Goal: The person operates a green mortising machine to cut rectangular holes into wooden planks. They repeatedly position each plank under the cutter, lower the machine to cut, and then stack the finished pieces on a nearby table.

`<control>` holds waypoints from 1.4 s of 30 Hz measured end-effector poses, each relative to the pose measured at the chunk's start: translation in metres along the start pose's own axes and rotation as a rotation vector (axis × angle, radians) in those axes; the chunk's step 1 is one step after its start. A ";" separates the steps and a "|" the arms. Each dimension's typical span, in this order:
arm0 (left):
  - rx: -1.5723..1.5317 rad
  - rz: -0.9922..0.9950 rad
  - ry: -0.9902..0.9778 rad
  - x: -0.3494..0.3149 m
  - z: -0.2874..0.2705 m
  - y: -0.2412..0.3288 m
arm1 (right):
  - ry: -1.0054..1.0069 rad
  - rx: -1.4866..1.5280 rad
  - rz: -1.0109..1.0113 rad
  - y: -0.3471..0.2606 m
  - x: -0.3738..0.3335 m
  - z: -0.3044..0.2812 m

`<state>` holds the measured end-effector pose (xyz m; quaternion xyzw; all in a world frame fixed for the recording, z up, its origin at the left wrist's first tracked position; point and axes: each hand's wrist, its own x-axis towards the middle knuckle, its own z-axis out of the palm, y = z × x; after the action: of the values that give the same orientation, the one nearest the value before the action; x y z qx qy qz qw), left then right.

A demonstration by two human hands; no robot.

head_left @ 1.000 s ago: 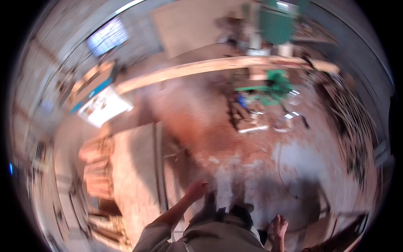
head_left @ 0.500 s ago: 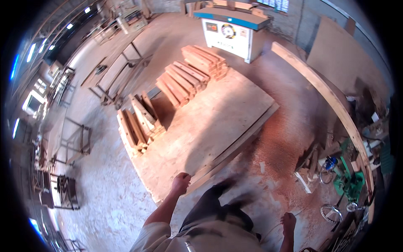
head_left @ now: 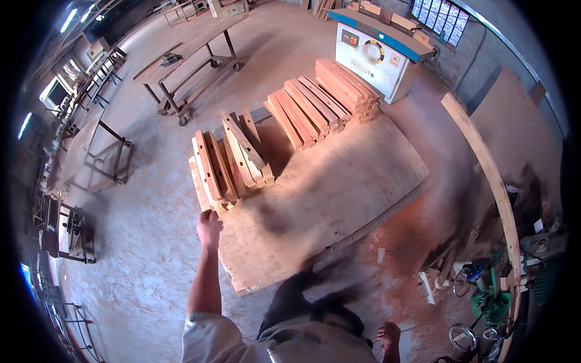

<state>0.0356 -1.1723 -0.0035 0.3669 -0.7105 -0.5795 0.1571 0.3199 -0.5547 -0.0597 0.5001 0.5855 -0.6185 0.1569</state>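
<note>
- Before me a broad, flat wooden panel (head_left: 345, 199) lies low, its pale face smooth but for scuffs, its near corner ragged.
- The left hand (head_left: 209, 228) is at the panel's left edge, just beside the slotted timbers; its fingers curl inward, and I cannot tell whether they touch wood.
- The right hand (head_left: 388, 334) hangs well apart from the panel, to its right, fingers loosely bent; whether they close on anything I cannot tell.
- Those slotted timbers (head_left: 212, 166), square-edged lengths with dark rectangular mortises, sit on the panel's left end, some leaning askew.
- Along the panel's far side lie reddish planed sticks (head_left: 308, 112), straight and slim, and at its far end a taller, block-like stack (head_left: 348, 88).
- Beyond that end stands a white metal machine cabinet (head_left: 363, 63) with a blue-edged top.
- Grainy orange sawdust (head_left: 396, 242) spreads along the panel's right side; past it, a long pale plank (head_left: 487, 157) looks bowed.
- Behind the panel, a wheeled table (head_left: 200, 51) has thin dark legs.
</note>
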 end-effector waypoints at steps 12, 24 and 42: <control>0.613 0.360 0.270 0.079 0.008 0.039 | 0.125 -0.135 -0.038 -0.033 -0.031 0.050; 0.689 0.116 0.123 0.105 0.000 0.062 | 0.117 -0.166 0.023 -0.026 -0.034 0.059; 0.904 0.015 -0.036 0.130 0.028 0.078 | 0.089 -0.177 0.017 -0.037 -0.043 0.072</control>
<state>-0.0974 -1.2397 0.0361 0.3835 -0.8974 -0.2164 -0.0271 0.2790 -0.6247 -0.0176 0.5163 0.6397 -0.5403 0.1798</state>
